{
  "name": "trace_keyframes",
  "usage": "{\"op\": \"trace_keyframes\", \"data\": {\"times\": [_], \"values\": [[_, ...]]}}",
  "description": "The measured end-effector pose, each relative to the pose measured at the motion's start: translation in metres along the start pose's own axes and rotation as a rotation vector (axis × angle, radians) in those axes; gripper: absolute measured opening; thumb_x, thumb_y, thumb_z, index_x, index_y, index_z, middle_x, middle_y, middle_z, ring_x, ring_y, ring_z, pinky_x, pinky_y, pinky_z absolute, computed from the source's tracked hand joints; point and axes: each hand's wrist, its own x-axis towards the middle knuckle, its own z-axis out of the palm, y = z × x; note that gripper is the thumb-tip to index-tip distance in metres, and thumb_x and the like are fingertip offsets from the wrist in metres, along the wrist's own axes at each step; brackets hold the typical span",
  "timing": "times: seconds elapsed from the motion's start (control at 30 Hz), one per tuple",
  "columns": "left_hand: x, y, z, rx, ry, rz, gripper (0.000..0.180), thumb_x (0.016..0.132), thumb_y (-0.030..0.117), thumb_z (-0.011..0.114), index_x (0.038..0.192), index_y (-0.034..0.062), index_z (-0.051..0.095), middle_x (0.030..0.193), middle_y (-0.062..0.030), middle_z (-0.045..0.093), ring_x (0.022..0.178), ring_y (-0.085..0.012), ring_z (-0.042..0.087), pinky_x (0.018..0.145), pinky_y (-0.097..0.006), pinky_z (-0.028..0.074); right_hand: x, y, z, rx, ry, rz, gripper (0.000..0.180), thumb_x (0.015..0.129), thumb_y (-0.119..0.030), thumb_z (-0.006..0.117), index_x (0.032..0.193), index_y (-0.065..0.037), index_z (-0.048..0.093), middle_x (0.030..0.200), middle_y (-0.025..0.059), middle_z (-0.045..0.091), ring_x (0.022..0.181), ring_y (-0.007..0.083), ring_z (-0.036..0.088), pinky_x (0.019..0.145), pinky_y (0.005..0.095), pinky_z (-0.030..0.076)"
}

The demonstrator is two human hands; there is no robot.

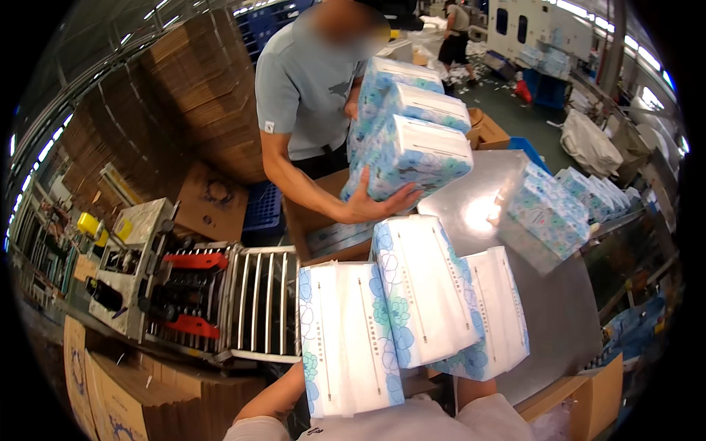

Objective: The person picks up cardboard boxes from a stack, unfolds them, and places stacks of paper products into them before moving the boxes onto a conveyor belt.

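Observation:
Close in front of my chest are three tissue packs (426, 290), white on their upward faces with blue floral sides. They lean against each other side by side. My left forearm (273, 393) comes up against the left pack and my right forearm (476, 389) goes under the right one. Both of my hands are hidden behind the packs, so their fingers do not show. Across from me, a co-worker in a light blue shirt holds a row of similar blue floral packs (432, 151) over an open cardboard box (334, 253), with one hand (379, 202) spread under the nearest pack.
A metal table (566, 316) extends to my right, with a blurred blue floral pack (544, 213) and several more packs (596, 191) beyond. To the left are a roller conveyor (261, 301) and a machine with red parts (195, 294). Flattened cartons (154, 397) stand at lower left; an open box (581, 404) at lower right.

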Motion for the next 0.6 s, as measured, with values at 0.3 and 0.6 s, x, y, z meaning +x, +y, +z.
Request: {"op": "trace_keyframes", "data": {"times": [0.3, 0.6], "values": [[-0.045, 0.040, -0.019, 0.365, 0.477, 0.389, 0.061, 0.088, 0.041, 0.048, 0.132, 0.0026, 0.032, 0.138, -0.0144, 0.032, 0.126, -0.0245, 0.033, 0.103, -0.040, 0.026, 0.008, 0.059, 0.044, -0.289, 0.052, 0.015, 0.039, 0.093, -0.026, 0.043, 0.121, 0.000, 0.049, 0.114, 0.0104, 0.054, 0.101, 0.0200, 0.053, 0.087, 0.0329, 0.042], [0.072, 0.072, -0.006, 1.675, 0.226, 0.242, 0.051, 0.079, 0.059, 0.046, 0.107, 0.0194, 0.062, 0.101, -0.0125, 0.062, 0.092, -0.0301, 0.060, 0.077, -0.041, 0.047, 0.077, -0.006, 0.141, -1.953, -0.677, -0.539, 0.070, 0.069, -0.075, 0.043, 0.101, -0.016, 0.064, 0.093, 0.0115, 0.064, 0.086, 0.0298, 0.061, 0.070, 0.0407, 0.049]]}}
